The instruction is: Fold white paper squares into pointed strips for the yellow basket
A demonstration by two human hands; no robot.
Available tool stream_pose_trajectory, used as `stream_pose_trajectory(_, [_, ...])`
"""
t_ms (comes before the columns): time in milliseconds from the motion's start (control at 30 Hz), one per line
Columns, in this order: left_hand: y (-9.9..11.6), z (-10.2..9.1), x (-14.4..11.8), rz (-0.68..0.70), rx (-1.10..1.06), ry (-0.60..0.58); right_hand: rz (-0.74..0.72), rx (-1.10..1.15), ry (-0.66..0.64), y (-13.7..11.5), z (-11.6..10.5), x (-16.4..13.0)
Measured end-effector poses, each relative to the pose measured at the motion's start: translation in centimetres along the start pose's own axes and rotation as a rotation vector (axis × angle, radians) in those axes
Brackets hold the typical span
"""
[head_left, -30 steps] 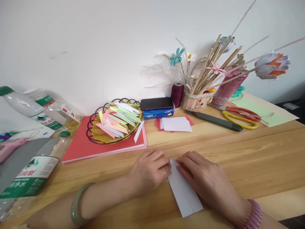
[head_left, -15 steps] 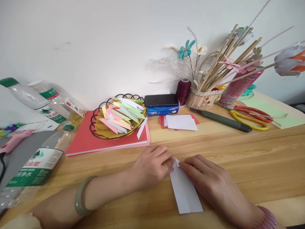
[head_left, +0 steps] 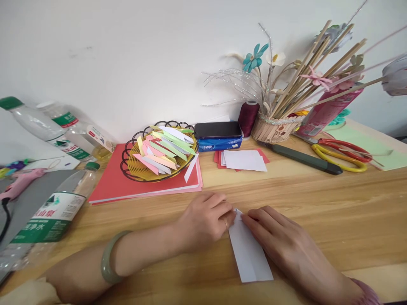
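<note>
A narrow folded strip of white paper point(head_left: 249, 254) lies on the wooden table point(head_left: 318, 212), running toward me. My left hand point(head_left: 205, 220) presses on its far end from the left, fingers curled, a ring on one finger and a green bangle on the wrist. My right hand point(head_left: 280, 241) rests on the strip's right edge, fingertips at the same far corner, where a small flap of paper stands up between both hands.
A wire basket point(head_left: 159, 159) of folded coloured strips sits on a red paper stack point(head_left: 111, 186). Behind lie white and red paper squares point(head_left: 243, 160), a phone on a tissue pack point(head_left: 218, 134), a utility knife point(head_left: 305, 159), scissors point(head_left: 340, 151), a stick-filled pot point(head_left: 273, 129) and water bottles point(head_left: 47, 220).
The view has drifted left and slightly down. Both hands stayed on the strip's far end; the fingertips closed in and the small corner flap is now raised between them.
</note>
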State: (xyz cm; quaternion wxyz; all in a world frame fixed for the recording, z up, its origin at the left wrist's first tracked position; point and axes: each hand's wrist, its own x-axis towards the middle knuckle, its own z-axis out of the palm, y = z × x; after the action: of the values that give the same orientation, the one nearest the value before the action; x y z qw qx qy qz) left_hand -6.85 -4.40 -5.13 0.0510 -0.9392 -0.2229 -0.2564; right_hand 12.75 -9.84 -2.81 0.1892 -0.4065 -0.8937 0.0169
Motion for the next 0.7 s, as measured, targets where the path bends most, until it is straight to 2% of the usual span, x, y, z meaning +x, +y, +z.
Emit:
stream_pose_trajectory(300, [0.55,-0.37,0.12,0.038,-0.012,0.051,-0.079,-0.089,0.036,-0.15,-0.10,0.47])
stream_pose_trajectory(400, [0.66,-0.55,0.20,0.027,-0.011,-0.012,-0.078,-0.083,0.037,-0.13,-0.15,0.53])
stream_pose_trajectory(500, [0.69,-0.67,0.28,0.017,-0.008,-0.062,-0.046,-0.051,0.011,-0.03,-0.20,0.49])
stream_pose_trajectory(700, [0.68,-0.42,0.05,0.029,0.028,-0.055,0.051,-0.021,-0.022,0.24,0.08,0.44])
